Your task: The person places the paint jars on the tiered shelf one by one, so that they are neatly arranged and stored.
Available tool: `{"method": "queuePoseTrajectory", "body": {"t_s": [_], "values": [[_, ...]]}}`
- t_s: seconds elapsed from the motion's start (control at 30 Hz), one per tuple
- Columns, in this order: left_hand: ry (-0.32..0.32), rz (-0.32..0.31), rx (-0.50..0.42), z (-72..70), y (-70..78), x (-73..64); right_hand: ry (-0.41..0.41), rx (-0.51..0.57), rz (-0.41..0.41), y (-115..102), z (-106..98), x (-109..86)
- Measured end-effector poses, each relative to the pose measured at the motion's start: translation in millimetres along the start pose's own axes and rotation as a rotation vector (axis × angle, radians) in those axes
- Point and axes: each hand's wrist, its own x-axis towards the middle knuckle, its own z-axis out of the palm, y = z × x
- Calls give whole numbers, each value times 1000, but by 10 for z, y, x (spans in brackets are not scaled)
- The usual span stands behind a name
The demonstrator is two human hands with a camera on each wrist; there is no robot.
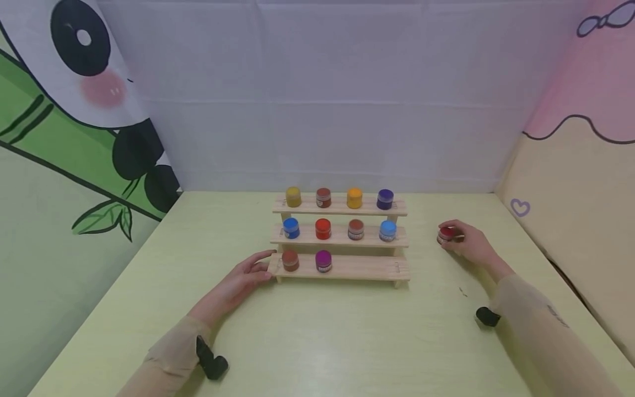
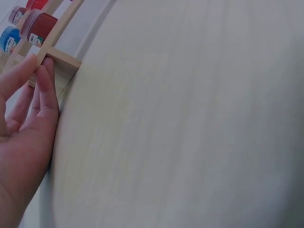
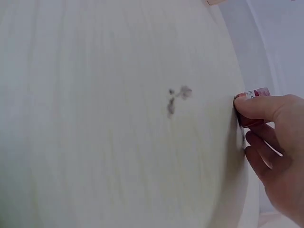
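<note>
A three-step wooden rack (image 1: 367, 268) stands on the table, bearing small paint jars. My left hand (image 1: 243, 280) pinches the left end of its lowest step, thumb on top and fingers underneath in the left wrist view. To the right of the rack, my right hand (image 1: 470, 242) holds a dark red paint jar (image 1: 445, 235) between thumb and fingers, close over the table. In the right wrist view the same jar (image 3: 251, 121) shows a white label. On the lowest step sit a brown jar (image 1: 290, 261) and a magenta jar (image 1: 323, 262), both toward the left.
The middle step carries a blue jar (image 1: 291, 228), a red jar (image 1: 323, 229), a brown jar (image 1: 355, 230) and a light blue jar (image 1: 388, 231). Several more jars line the top step. A pale wall (image 1: 337, 110) rises behind the table (image 1: 317, 336), with printed panels at both sides.
</note>
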Motion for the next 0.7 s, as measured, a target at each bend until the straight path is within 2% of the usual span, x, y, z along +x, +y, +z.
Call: {"method": "queuePoseTrajectory", "body": {"t_s": [0.27,0.57,0.7], "values": [[1,-8,-9,3,-4,-1,-28,-27,12,-181,0,-110],[1,0,-11,6,-5,5,69,-69,-88,-462,8,-280],[-2,6,-4,0,-11,1,83,-73,-116,-604,50,-371]]}}
